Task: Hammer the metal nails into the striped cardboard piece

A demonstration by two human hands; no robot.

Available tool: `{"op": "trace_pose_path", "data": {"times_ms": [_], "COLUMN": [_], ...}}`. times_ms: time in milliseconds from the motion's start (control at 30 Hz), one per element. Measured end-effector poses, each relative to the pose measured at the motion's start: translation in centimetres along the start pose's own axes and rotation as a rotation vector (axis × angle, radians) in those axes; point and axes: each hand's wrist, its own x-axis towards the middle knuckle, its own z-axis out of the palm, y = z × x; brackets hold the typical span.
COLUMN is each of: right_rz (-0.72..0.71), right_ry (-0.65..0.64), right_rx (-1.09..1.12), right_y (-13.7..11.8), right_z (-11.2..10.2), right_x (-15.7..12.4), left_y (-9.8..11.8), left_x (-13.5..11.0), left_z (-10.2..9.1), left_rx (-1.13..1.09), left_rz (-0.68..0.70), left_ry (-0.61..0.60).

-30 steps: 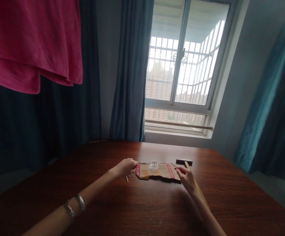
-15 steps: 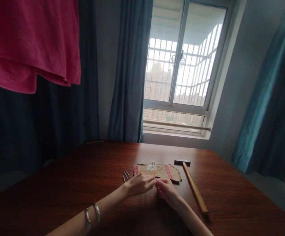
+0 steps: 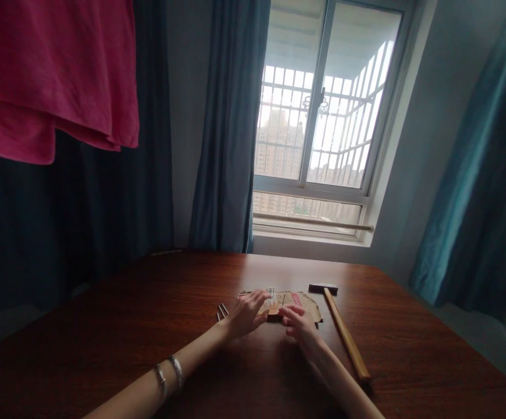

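Observation:
A flat piece of patterned cardboard with pink stripes lies on the dark wooden table, with nails standing in it. My left hand lies flat on its left part with the fingers spread, open. My right hand is at its near edge with the fingers curled; what they pinch is too small to make out. Loose nails lie just left of my left hand. A hammer with a wooden handle and a dark head lies to the right of my right hand.
A window with a metal grille is behind the table. Blue curtains hang at both sides. A pink cloth hangs at the upper left. My left wrist wears two silver bangles.
My hands met at the near edge of the cardboard half a second ago. Now my left hand has spread flat on the cardboard and my right hand has moved slightly forward to its edge.

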Motion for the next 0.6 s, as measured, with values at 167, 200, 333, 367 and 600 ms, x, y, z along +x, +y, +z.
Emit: {"op": "trace_pose_path", "data": {"times_ms": [167, 200, 333, 367, 600], "right_rz": [-0.210, -0.236, -0.316, -0.331, -0.398], "right_ry": [0.118, 0.134, 0.157, 0.154, 0.133], "right_rx": [-0.216, -0.276, -0.555, -0.597, -0.752], "right_y": [-1.7, -1.9, -1.8, -1.7, 0.4], "right_z": [-1.5, -1.7, -2.1, -2.1, -2.0], "right_x": [3.4, 4.2, 6.7, 7.2, 9.7], "left_y": [-2.3, -2.5, -2.8, -2.8, -3.0], "left_x": [1.0, 1.2, 1.2, 1.1, 0.7], "left_z": [2.4, 2.7, 3.4, 3.5, 3.9], "left_rx": [-0.067, -0.073, -0.077, -0.074, -0.047], "left_rz": [-0.440, -0.462, -0.410, -0.388, -0.342], "left_ry": [-0.154, -0.203, -0.305, -0.307, -0.265]}}
